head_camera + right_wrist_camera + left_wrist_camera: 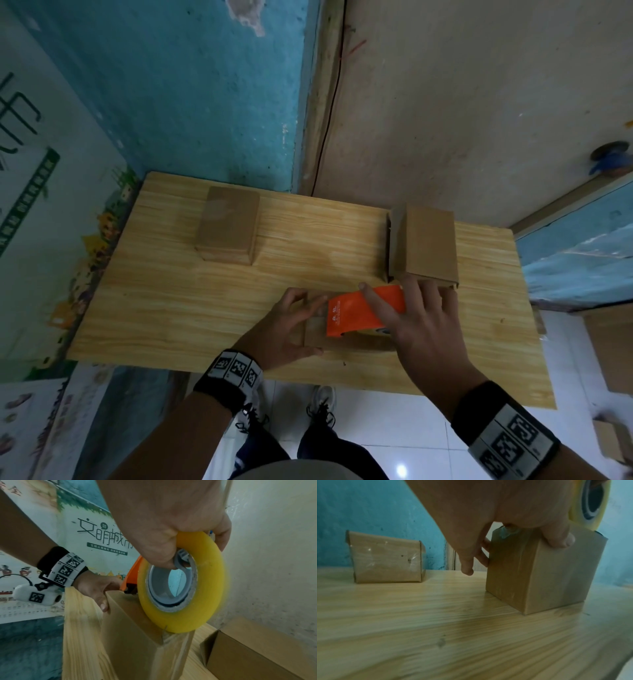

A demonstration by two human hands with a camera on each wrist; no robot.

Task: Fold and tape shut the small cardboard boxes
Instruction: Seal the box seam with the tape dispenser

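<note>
the box being taped (pixel 539 572) stands near the front edge of the tabletop (pixel 171 308), between the two hands. it is judged light and thin-walled, stiff along its creases but easily dented or slid under the push of the tape dispenser (pixel 363 313). it is therefore best held at its top edge and side walls, not on the seam.

the left hand (pixel 291 329) is clamped on the box: its thumb is hooked over the top edge and the remaining fingers (pixel 481 558) are pressed against the far side, as seen in the left wrist view. the right hand (pixel 424 329) is wrapped round the orange dispenser, its fingers curled over the yellow tape roll (pixel 181 582) with one reaching into the core. the roll is set on the top of the box, and clear tape (pixel 173 655) is seen running down the near face. the tape is judged sticky and prone to wrinkle if the box shifts.

a box that looks closed and taped (pixel 227 233) lies at the rear left, well apart. another box (pixel 423 243) lies at the rear right with a flap seen open at its left end, just beside the right hand; it is judged the nearest obstacle to the dispenser's travel. a wall poster is noted at the left.
</note>
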